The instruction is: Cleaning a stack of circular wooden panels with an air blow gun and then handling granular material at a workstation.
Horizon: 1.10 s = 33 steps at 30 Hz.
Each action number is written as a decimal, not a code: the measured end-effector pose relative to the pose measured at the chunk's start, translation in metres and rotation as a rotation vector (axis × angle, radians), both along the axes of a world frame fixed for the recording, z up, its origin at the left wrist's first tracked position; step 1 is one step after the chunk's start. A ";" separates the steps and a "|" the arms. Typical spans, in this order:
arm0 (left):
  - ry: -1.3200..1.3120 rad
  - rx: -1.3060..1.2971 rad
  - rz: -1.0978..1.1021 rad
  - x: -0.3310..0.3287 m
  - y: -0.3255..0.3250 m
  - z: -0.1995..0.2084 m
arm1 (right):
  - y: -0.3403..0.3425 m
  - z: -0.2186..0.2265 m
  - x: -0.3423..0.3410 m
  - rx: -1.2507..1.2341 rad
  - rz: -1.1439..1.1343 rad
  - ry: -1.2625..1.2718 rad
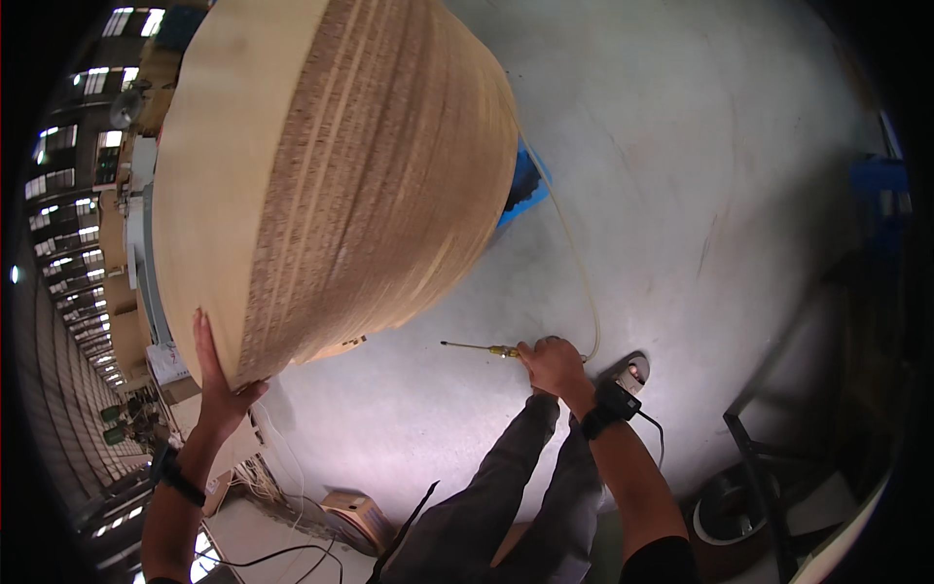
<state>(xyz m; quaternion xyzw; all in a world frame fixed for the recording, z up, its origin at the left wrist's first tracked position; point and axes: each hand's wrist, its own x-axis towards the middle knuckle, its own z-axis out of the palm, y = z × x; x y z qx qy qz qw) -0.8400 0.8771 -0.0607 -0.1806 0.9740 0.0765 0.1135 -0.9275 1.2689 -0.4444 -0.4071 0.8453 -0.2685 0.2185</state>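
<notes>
A tall stack of brown cardboard sheets (pixel 389 185) fills the upper left, its layered cut edges facing me. My left hand (pixel 224 394) lies against the stack's near left corner, fingers stretched out and holding nothing. Lower right of the stack, my right hand (pixel 555 366) is closed round the yellow handle of a screwdriver (pixel 484 348), whose long thin shaft points left. A pale strap or cord (pixel 576 255) runs from beside that hand up to the stack's right side. I cannot tell whether the hand grips it too.
Something blue (pixel 530 185) shows beneath the stack's right side. Grey concrete floor (pixel 700 195) spreads to the right. A dark metal frame (pixel 759 467) and a black wheel-like object (pixel 730 511) stand lower right. A small cardboard box (pixel 355 516) and loose cables (pixel 292 553) lie lower left.
</notes>
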 end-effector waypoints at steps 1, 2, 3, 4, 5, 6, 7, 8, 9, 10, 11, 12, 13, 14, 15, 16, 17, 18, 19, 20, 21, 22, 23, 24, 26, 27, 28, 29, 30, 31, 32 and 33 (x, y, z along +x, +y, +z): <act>0.033 0.045 0.026 0.003 -0.003 -0.004 | -0.001 -0.015 -0.001 0.052 0.022 0.005; 0.065 0.091 0.053 0.004 -0.004 -0.007 | -0.009 -0.030 -0.001 0.055 0.016 -0.003; 0.068 0.155 0.103 0.003 -0.001 -0.004 | -0.028 -0.039 -0.001 0.047 -0.047 0.001; 0.058 0.161 0.097 0.002 0.002 -0.007 | -0.035 -0.053 0.000 0.054 -0.112 0.013; 0.092 0.254 0.154 0.002 0.005 -0.012 | -0.035 -0.065 0.001 0.071 -0.119 0.010; 0.125 0.344 0.212 -0.001 0.009 -0.014 | -0.036 -0.078 0.007 0.078 -0.127 0.002; 0.106 0.369 0.287 -0.007 0.018 -0.015 | -0.033 -0.088 0.012 0.100 -0.119 0.023; 0.099 0.379 0.280 -0.005 0.017 -0.018 | -0.028 -0.097 0.015 0.125 -0.111 0.045; 0.104 0.304 0.217 0.001 0.009 -0.016 | -0.024 -0.103 0.013 0.133 -0.122 0.044; 0.110 0.229 0.153 0.006 0.003 -0.014 | -0.022 -0.106 0.010 0.111 -0.145 0.064; 0.126 0.249 0.124 0.006 -0.001 -0.016 | -0.018 -0.109 0.005 0.091 -0.169 0.086; 0.126 0.251 0.112 0.007 0.000 -0.013 | -0.017 -0.108 -0.003 0.092 -0.181 0.088; 0.118 0.271 0.152 0.007 0.002 -0.012 | -0.013 -0.109 -0.014 0.058 -0.251 0.118; 0.110 0.291 0.192 0.006 0.005 -0.012 | -0.009 -0.108 -0.025 0.024 -0.321 0.150; 0.116 0.355 0.221 0.004 0.010 -0.014 | 0.000 -0.111 -0.035 0.035 -0.332 0.156; 0.119 0.368 0.209 0.002 0.011 -0.016 | 0.010 -0.113 -0.046 0.014 -0.372 0.199; 0.121 0.341 0.196 0.000 0.013 -0.019 | 0.022 -0.112 -0.055 -0.008 -0.410 0.245; 0.123 0.298 0.187 0.002 0.012 -0.015 | 0.026 -0.107 -0.064 -0.012 -0.418 0.250; 0.088 0.225 0.142 0.006 0.005 -0.010 | 0.033 -0.098 -0.074 -0.038 -0.454 0.249; 0.098 0.223 0.138 0.008 0.001 -0.008 | 0.037 -0.088 -0.084 -0.064 -0.489 0.250; 0.079 0.209 0.097 0.004 0.003 -0.007 | 0.046 -0.081 -0.094 -0.061 -0.500 0.276; 0.064 0.193 0.057 -0.001 0.006 -0.005 | 0.053 -0.072 -0.105 -0.056 -0.499 0.290; 0.055 0.302 0.204 -0.003 0.015 -0.005 | 0.059 -0.062 -0.116 -0.025 -0.540 0.274; 0.071 0.308 0.210 -0.009 0.025 -0.005 | 0.064 -0.050 -0.127 0.002 -0.576 0.258; 0.046 0.223 0.270 -0.010 0.025 -0.003 | 0.066 -0.015 -0.135 -0.065 -0.604 0.243; -0.007 0.097 0.103 0.000 0.005 -0.004 | 0.065 0.014 -0.133 -0.083 -0.510 0.221; -0.066 -0.036 -0.055 0.005 -0.010 -0.003 | 0.059 0.040 -0.121 -0.060 -0.355 0.198; -0.094 -0.057 -0.058 0.013 -0.020 -0.001 | 0.049 0.070 -0.100 -0.163 -0.222 0.163; -0.125 -0.065 -0.058 0.010 -0.014 0.001 | 0.034 0.126 -0.089 -0.058 0.024 -0.067; -0.109 -0.061 -0.034 0.005 -0.007 0.000 | 0.021 0.186 -0.077 0.166 0.223 -0.139; -0.077 -0.017 -0.012 -0.002 -0.002 0.001 | 0.020 0.224 -0.071 -0.186 0.328 -0.078; -0.041 0.040 -0.002 -0.006 0.003 0.001 | 0.013 0.232 -0.056 -0.502 0.133 0.139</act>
